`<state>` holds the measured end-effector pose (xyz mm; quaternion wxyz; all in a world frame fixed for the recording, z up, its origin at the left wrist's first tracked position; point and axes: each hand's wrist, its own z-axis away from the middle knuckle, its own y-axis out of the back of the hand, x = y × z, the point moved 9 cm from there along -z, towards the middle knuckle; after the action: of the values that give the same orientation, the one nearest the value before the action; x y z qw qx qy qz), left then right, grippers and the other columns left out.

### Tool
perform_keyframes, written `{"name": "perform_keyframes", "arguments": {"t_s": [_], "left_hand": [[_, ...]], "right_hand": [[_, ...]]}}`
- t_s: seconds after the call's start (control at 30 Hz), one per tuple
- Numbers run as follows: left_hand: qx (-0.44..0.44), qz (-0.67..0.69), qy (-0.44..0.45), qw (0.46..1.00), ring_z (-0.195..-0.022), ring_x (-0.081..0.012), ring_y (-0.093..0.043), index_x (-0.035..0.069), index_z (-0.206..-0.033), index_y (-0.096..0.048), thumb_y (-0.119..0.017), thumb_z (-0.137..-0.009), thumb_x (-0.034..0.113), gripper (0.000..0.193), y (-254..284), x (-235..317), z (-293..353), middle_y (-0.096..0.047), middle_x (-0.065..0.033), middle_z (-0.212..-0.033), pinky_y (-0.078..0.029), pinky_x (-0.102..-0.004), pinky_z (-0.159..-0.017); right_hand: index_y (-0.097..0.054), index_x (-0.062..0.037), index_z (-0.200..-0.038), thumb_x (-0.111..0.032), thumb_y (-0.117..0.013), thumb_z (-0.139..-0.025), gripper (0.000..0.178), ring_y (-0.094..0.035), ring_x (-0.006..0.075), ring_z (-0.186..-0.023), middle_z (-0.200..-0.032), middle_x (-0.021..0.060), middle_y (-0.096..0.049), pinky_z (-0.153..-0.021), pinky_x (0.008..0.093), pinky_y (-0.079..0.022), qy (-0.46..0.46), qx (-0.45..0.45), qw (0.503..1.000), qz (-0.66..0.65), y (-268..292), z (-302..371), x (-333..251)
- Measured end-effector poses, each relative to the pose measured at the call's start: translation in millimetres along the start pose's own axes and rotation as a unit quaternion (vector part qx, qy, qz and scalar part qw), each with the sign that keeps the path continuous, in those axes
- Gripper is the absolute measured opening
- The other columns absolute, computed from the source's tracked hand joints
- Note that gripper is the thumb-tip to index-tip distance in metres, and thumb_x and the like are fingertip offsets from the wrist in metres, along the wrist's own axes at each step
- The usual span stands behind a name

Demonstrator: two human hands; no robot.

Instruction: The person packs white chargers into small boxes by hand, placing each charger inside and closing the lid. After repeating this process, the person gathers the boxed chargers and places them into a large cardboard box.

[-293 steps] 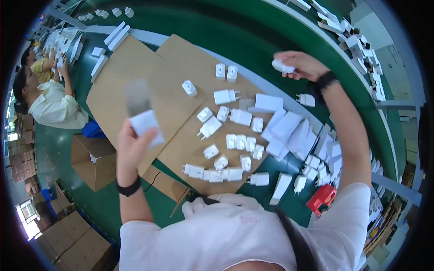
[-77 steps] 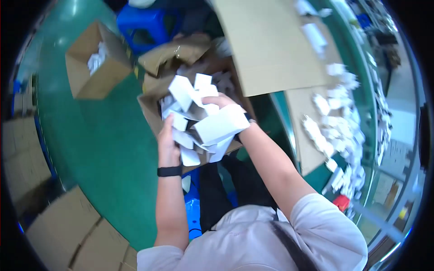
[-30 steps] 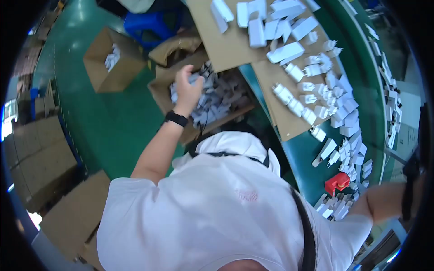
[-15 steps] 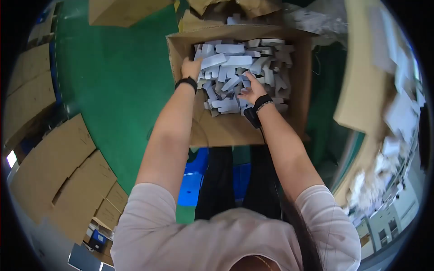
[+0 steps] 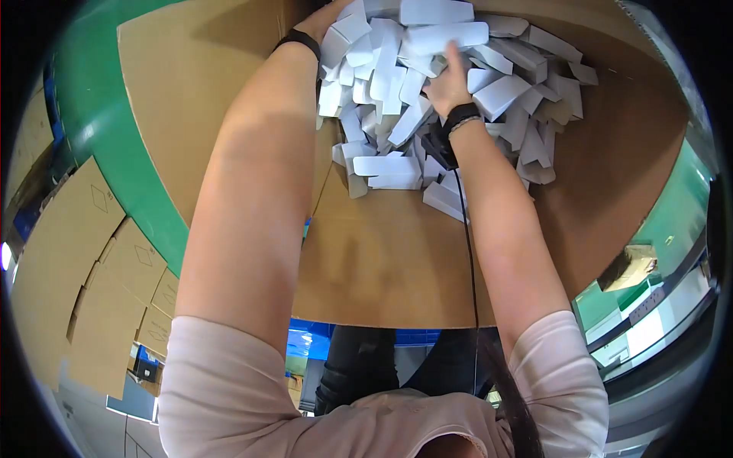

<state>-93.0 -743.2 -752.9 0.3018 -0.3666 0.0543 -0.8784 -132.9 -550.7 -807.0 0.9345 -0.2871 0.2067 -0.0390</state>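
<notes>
A large brown cardboard carton (image 5: 382, 259) holds a heaped pile of small folded white paper boxes (image 5: 393, 166), many with open flaps. At the pile's far left edge is my left hand (image 5: 324, 21), its fingers hidden behind the boxes. My right hand (image 5: 452, 90) reaches into the middle of the pile, one digit stretched upward against a long white box (image 5: 447, 37) and the others partly covered. I see no box clearly gripped in it. Dark bands circle both wrists, and a small black device (image 5: 440, 145) with a cable sits at the right wrist.
Tall carton walls rise around the pile, with a broad flap (image 5: 164, 99) at left. Stacked brown cartons (image 5: 69, 252) stand left on the green floor (image 5: 99, 99). Blue plastic (image 5: 309, 340) shows below the carton beside my legs. Another brown box (image 5: 630, 267) lies at right.
The carton and pile now appear much larger and closer. Both hands reach farther toward the top of the view; the left fingers, partly visible before, are now hidden behind white boxes.
</notes>
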Motion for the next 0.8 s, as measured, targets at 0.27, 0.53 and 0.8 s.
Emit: {"name": "perform_keyframes", "arguments": {"t_s": [0.27, 0.53, 0.8], "left_hand": [[0.134, 0.104, 0.055, 0.984, -0.1, -0.0205, -0.052, 0.012, -0.125, -0.046, -0.059, -0.078, 0.047, 0.059, -3, -20, 9, -0.055, -0.0072, -0.11, -0.042, -0.0299, -0.087], [-0.159, 0.541, 0.092, 0.82, -0.096, -0.0174, -0.053, 0.011, -0.114, -0.052, -0.047, -0.088, 0.042, 0.041, -47, -49, 20, -0.056, -0.0057, -0.106, -0.043, -0.0303, -0.082], [0.112, 0.305, 0.084, 0.942, -0.093, -0.0183, -0.055, 0.008, -0.112, -0.052, -0.052, -0.083, 0.045, 0.047, -82, -66, 136, -0.059, -0.0052, -0.101, -0.044, -0.0295, -0.08]], "right_hand": [[-0.025, -0.0167, -0.136, -0.068, -0.055, -0.067, 0.09, -0.02, 0.026, -0.13, -0.14, 0.0021, -0.027, -0.099, 0.0616, -0.004, -0.018, 0.031, 0.996, 0.078, 27, 0, -4], [-0.021, -0.0171, -0.137, -0.062, -0.056, -0.072, 0.086, -0.025, 0.0293, -0.128, -0.14, 0.0043, -0.027, -0.098, 0.0614, -0.016, -0.064, -0.004, 0.997, 0.038, 9, 23, 4], [-0.032, -0.0053, -0.131, -0.042, -0.042, -0.09, 0.056, -0.043, 0.0253, -0.117, -0.128, 0.0096, -0.044, -0.099, 0.0399, -0.032, -0.075, -0.022, 0.997, 0.003, -5, 131, -13]]}}
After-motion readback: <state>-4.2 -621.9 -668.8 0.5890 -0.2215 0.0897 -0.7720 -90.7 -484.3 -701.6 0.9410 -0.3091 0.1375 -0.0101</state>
